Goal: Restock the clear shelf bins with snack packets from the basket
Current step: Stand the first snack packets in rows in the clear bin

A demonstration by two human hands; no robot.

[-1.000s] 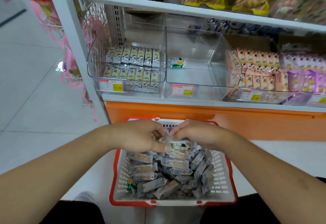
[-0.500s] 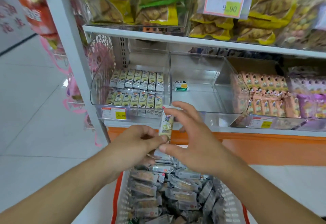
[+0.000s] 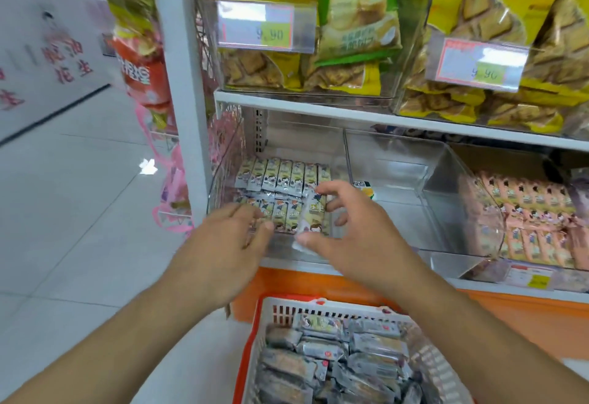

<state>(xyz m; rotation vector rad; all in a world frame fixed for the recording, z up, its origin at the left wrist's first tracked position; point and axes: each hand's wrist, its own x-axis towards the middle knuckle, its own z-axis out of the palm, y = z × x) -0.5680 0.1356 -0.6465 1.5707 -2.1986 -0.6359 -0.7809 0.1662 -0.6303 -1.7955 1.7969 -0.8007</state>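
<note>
My right hand [image 3: 350, 231] pinches one pale snack packet [image 3: 308, 219] between thumb and fingers, upright, at the front of the left clear bin [image 3: 224, 168]. Two rows of matching packets [image 3: 280, 176] stand in that bin. Beside the packet, my left hand [image 3: 234, 235] reaches toward the bin's front with relaxed fingers and holds nothing. Below, the white basket with a red rim [image 3: 288, 306] holds several more packets [image 3: 334, 356].
The middle clear bin [image 3: 398, 161] holds a single green and yellow packet [image 3: 364, 188]. A bin of pink packets [image 3: 529, 212] stands to the right. Above is a shelf of yellow snack bags [image 3: 261, 69]. The white shelf post [image 3: 183, 117] rises at the left.
Both hands rose from the basket to the left bin. My right hand carried one packet up, and my left hand let go of it. The camera tilted upward.
</note>
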